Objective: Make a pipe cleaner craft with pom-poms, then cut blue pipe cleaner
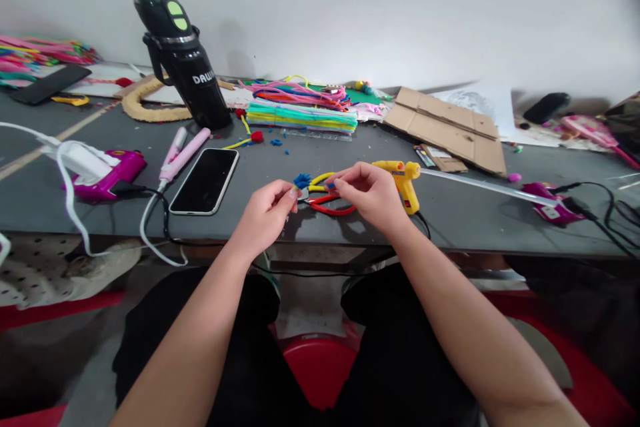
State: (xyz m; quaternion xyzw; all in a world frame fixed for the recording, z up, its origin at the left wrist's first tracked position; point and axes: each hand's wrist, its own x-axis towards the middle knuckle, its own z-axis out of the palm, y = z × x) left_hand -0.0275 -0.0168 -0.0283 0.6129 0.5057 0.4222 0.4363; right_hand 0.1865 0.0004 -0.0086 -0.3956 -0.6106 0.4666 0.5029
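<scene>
Between the thumb and fingers of my left hand (270, 213) is a small fuzzy blue pipe-cleaner piece (302, 181), its tufted end pointing up. My right hand (367, 192) is pinched on a tiny blue bit (331, 185), apart from the left one; its exact shape is too small to make out. Pliers with red and yellow handles (333, 209) lie on the table between and under my hands. Just beyond my right hand rests a yellow glue gun (407, 187), its body partly hidden by that hand.
A phone (205, 181) and pink hair straightener (183, 155) lie left, near a purple power socket (107, 177). Behind are a black bottle (187, 63), bundled pipe cleaners (303, 117) and cardboard (447, 130). Another purple socket (555, 203) with cables stands right.
</scene>
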